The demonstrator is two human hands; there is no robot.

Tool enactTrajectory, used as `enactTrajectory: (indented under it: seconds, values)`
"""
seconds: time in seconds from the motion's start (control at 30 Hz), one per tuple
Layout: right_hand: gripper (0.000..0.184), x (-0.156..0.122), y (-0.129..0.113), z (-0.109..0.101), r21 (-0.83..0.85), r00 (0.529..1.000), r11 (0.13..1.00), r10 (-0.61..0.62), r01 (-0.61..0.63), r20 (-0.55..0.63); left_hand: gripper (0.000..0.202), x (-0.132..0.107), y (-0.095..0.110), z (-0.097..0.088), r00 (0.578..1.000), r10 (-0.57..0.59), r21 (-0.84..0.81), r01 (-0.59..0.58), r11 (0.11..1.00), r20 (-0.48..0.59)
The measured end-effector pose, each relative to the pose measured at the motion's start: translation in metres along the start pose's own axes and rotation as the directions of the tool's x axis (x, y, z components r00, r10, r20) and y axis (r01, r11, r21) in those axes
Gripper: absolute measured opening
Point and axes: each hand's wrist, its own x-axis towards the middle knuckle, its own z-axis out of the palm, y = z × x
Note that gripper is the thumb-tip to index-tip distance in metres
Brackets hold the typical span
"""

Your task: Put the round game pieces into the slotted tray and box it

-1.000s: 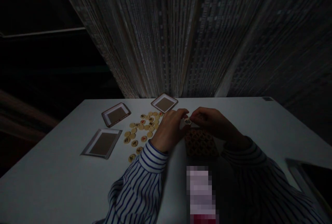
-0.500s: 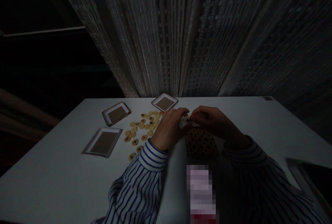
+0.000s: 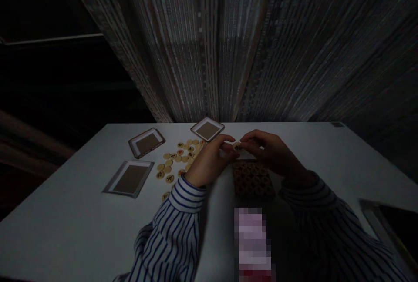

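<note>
Between the left hand and the right hand, what item is on record?

One round cream disc with a dark mark on its face. It is held above the table, not resting on it.

State of each hand?

Both are closed on the disc, their fingertips pinching it from either side. The hands are together at that point, backs upward. Neither is seen holding anything else.

What lies nearest the disc?

Directly below it, toward the wearer, sits a dark square block of patterned pieces, set in rows. The light is too poor to read their markings. Neither hand is touching the block.

And to the left of the disc?

A loose scatter of cream discs lies on the table, several with dark or reddish marks, just beside the left wrist. Farther left and beyond are three white-edged rectangular mats with brown centres: one close beyond the scatter, and two more well apart from the disc.

Anything else in view?

Toward the wearer from the disc, blue-and-white striped sleeves run from both wrists out of the frame. A pixelated patch covers part of the view there, and what lies under it cannot be told. Past the disc, a hanging curtain of vertical strands rises behind the table's far edge.
</note>
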Motion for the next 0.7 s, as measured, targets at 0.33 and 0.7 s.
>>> enactTrajectory:
  seconds: [0.33, 0.7]
  values:
    - [0.017, -0.0009, -0.0005, -0.0024, 0.049, 1.0, 0.998, -0.025, 0.025, 0.013, 0.019, 0.0016, 0.0065, -0.0038, 0.996, -0.091, -0.159, 0.086, 0.984, -0.025]
    - [0.018, -0.002, -0.004, -0.0038, 0.029, 0.998, 0.999, -0.031, 0.029, 0.053, 0.019, 0.0037, 0.0044, -0.0054, 0.985, -0.175, -0.335, 0.167, 0.927, 0.008]
